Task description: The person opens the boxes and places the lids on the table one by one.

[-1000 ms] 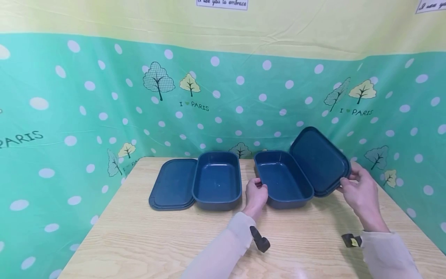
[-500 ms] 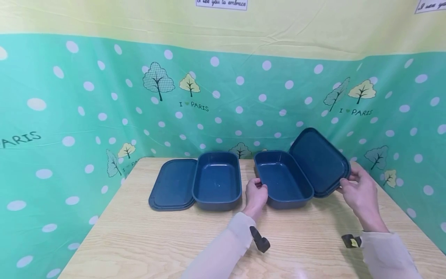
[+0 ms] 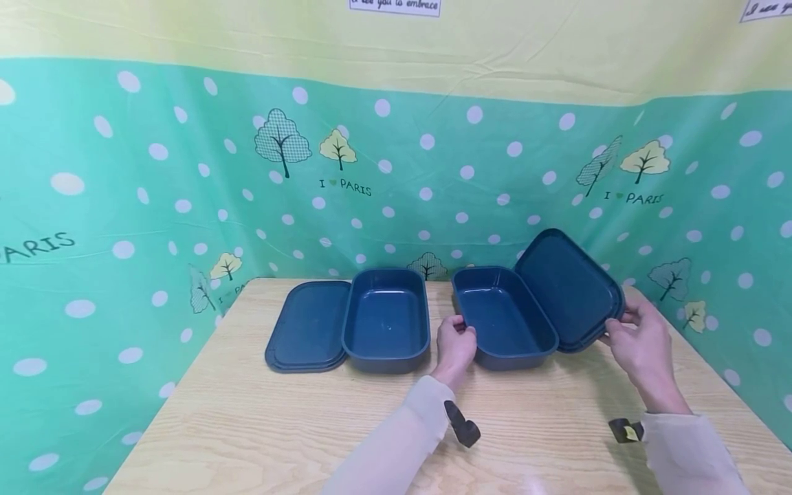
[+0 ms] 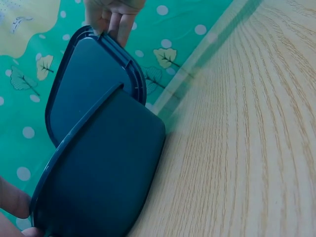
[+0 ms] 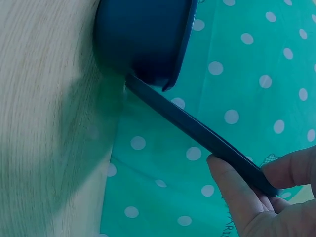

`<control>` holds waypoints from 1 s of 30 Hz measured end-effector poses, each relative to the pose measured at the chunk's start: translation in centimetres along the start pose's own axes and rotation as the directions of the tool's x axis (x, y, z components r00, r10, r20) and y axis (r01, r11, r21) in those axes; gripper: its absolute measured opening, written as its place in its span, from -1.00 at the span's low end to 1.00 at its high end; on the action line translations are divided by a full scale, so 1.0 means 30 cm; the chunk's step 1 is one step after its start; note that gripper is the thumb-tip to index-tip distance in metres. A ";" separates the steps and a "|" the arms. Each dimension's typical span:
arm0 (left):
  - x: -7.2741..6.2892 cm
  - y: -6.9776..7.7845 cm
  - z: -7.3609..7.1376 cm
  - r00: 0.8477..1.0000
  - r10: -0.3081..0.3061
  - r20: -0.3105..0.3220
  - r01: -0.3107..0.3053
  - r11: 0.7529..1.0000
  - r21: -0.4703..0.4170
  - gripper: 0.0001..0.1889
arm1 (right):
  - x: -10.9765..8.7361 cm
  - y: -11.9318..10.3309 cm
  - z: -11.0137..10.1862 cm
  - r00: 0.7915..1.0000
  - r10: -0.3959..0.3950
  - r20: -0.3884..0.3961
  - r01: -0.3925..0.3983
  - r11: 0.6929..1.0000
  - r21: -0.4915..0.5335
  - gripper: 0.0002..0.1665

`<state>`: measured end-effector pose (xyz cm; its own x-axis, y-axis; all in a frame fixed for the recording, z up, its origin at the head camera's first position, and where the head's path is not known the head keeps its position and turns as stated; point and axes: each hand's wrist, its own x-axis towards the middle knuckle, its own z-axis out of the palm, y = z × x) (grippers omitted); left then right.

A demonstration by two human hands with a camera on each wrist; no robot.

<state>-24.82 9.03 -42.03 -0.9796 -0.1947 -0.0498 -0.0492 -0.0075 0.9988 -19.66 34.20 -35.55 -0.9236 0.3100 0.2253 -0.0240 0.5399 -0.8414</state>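
Note:
On the right of the head view stands a dark blue rectangular food container point(image 3: 502, 323), its inside bare. My left hand point(image 3: 455, 347) pinches its near left rim; in the left wrist view the fingertips point(image 4: 14, 198) sit at that rim. My right hand point(image 3: 643, 344) grips a matching lid point(image 3: 569, 292) by its outer edge, thumb on one face and fingers on the other. The lid leans steeply outward, its lower edge beside the container's right wall. From the right wrist camera the lid point(image 5: 197, 131) appears edge-on, running down toward the container's base.
Left of my left hand is a second dark blue container point(image 3: 385, 323), open at the top. Another lid point(image 3: 311, 326) lies flat against its left side. The wooden table point(image 3: 260, 426) ends at a green dotted cloth point(image 3: 427, 168) behind and at both sides.
The lid in my right hand has tipped down very slightly at its upper corner. My left hand and both containers stay where they were.

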 end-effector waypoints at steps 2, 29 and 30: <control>0.000 0.002 0.000 1.000 -0.011 0.003 0.011 1.000 -0.004 -0.69 | 0.001 0.001 0.000 1.000 -0.005 -0.002 0.005 1.000 -0.007 -0.45; 0.001 0.005 -0.001 1.000 -0.023 0.007 0.023 1.000 -0.004 -0.70 | -0.021 0.023 0.009 1.000 0.001 0.000 -0.001 1.000 0.018 -0.48; 0.001 0.005 0.000 1.000 -0.023 0.008 0.023 1.000 -0.003 -0.70 | -0.021 0.024 0.010 1.000 0.004 -0.001 -0.004 1.000 0.018 -0.48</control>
<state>-24.86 9.02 -41.89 -0.9798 -0.1864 -0.0722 -0.0706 -0.0152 0.9974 -19.21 34.15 -36.43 -0.9235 0.3126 0.2225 -0.0273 0.5247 -0.8509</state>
